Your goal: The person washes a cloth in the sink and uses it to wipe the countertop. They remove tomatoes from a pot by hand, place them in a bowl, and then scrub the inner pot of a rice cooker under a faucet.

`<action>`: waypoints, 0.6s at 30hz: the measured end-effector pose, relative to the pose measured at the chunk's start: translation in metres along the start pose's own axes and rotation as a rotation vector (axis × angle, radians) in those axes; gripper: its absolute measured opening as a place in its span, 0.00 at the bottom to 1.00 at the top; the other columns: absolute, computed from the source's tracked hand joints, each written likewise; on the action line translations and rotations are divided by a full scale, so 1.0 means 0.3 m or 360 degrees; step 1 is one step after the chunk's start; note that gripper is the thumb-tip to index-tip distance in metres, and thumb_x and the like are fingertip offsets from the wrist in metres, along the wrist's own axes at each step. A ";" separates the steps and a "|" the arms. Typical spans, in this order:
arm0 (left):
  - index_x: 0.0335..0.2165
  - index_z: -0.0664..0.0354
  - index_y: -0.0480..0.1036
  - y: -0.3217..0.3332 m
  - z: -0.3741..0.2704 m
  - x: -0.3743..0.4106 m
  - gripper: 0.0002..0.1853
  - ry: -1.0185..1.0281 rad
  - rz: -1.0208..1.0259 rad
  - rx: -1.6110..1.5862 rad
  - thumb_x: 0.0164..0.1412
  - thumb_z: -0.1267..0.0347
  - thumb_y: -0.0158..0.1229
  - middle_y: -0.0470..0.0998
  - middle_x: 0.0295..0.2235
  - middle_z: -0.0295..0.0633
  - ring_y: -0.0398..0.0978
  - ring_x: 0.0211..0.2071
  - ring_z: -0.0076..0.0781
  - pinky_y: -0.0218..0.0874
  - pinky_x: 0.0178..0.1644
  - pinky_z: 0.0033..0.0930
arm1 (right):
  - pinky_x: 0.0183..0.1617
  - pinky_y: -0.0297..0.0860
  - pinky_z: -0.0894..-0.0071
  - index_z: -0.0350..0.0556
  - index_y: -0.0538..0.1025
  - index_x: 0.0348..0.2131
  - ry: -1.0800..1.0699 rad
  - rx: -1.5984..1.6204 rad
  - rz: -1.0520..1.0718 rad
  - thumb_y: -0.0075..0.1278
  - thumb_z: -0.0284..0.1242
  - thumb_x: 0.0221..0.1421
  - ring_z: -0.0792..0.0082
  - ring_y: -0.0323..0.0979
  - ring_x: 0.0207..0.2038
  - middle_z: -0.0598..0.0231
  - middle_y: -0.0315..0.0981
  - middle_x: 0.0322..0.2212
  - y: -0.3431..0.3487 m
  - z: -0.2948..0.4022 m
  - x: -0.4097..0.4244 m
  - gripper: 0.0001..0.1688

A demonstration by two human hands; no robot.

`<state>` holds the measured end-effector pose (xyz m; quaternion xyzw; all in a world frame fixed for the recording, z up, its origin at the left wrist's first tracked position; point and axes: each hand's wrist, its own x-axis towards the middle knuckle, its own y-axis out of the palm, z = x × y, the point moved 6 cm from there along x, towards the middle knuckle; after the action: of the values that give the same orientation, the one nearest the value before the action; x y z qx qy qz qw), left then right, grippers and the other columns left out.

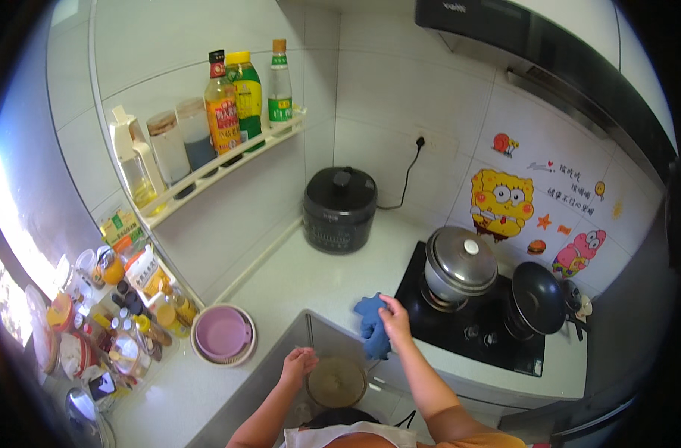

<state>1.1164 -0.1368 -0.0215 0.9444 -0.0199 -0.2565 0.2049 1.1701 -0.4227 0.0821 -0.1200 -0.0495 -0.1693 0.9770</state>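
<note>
My right hand (395, 322) grips a crumpled blue cloth (374, 327) at the counter edge, between the sink and the black gas hob (446, 336). Part of the cloth hangs over the sink's corner. Above the grey sink (262, 386) is my left hand (300, 364), its fingers curled together; whether something small is pinched in them I cannot tell. Just right of that hand, low in the sink area, sits a round pan (336, 382) with murky brownish contents.
A lidded metal pot (460, 266) and a tilted black wok (537, 299) stand on the hob. Behind is a black electric cooker (340, 210). A purple basin (223, 331) sits left of the sink, beside crowded seasoning jars (133, 330). Bottles (223, 112) line a wall shelf (228, 168).
</note>
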 end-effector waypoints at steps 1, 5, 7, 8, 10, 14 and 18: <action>0.35 0.57 0.69 -0.010 -0.032 0.015 0.06 0.0005 -0.0004 0.0013 0.58 0.69 0.48 0.73 0.33 0.35 0.73 0.32 0.29 0.65 0.37 0.30 | 0.41 0.65 0.74 0.43 0.67 0.47 -0.0162 -0.0333 -0.0054 0.49 0.24 0.47 0.68 0.70 0.36 0.58 0.72 0.32 0.063 -0.001 0.034 0.25; 0.34 0.58 0.69 -0.047 -0.111 0.109 0.06 0.0004 0.0010 0.0049 0.57 0.69 0.49 0.73 0.33 0.35 0.74 0.32 0.29 0.65 0.36 0.30 | 0.58 0.54 0.63 0.44 0.48 0.58 0.0150 -0.1203 0.0550 0.56 0.37 0.40 0.50 0.53 0.56 0.44 0.47 0.55 0.380 -0.238 0.106 0.50; 0.35 0.58 0.69 -0.076 -0.115 0.136 0.07 -0.0025 0.0026 0.0052 0.57 0.69 0.49 0.73 0.33 0.36 0.74 0.32 0.29 0.65 0.36 0.30 | 0.56 0.58 0.62 0.43 0.48 0.58 0.0273 -0.1624 0.0817 0.51 0.31 0.45 0.48 0.53 0.56 0.46 0.43 0.57 0.493 -0.265 0.032 0.45; 0.35 0.58 0.69 -0.087 -0.120 0.155 0.07 -0.0027 0.0019 0.0062 0.57 0.69 0.49 0.73 0.34 0.36 0.74 0.32 0.29 0.65 0.36 0.29 | 0.54 0.60 0.61 0.43 0.48 0.58 0.0138 -0.1697 0.0702 0.47 0.28 0.47 0.48 0.54 0.54 0.47 0.43 0.57 0.531 -0.318 0.033 0.41; 0.36 0.58 0.69 -0.111 -0.119 0.194 0.08 -0.0054 -0.0009 0.0092 0.57 0.69 0.49 0.73 0.35 0.38 0.74 0.32 0.29 0.65 0.35 0.29 | 0.48 0.66 0.59 0.44 0.49 0.57 -0.0072 -0.1747 0.0564 0.37 0.20 0.49 0.49 0.57 0.52 0.49 0.44 0.57 0.565 -0.332 -0.005 0.35; 0.37 0.58 0.68 -0.064 -0.088 0.257 0.08 -0.0152 0.0104 0.0087 0.58 0.69 0.49 0.73 0.36 0.40 0.74 0.32 0.30 0.65 0.35 0.28 | 0.44 0.68 0.62 0.43 0.54 0.55 -0.0066 -0.1851 0.0589 0.40 0.21 0.47 0.53 0.60 0.49 0.52 0.50 0.55 0.425 -0.320 -0.033 0.34; 0.37 0.58 0.68 -0.002 -0.082 0.270 0.08 -0.0209 0.0210 0.0069 0.58 0.70 0.49 0.73 0.36 0.41 0.74 0.32 0.32 0.65 0.35 0.28 | 0.50 0.64 0.62 0.48 0.52 0.57 0.0133 -0.1912 0.0499 0.39 0.20 0.46 0.53 0.59 0.51 0.54 0.49 0.56 0.238 -0.295 -0.135 0.36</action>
<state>1.1987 -0.1385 -0.0409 0.9264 -0.1011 -0.3032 0.1990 1.1615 -0.3668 -0.0247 -0.6478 0.1108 -0.0267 0.7532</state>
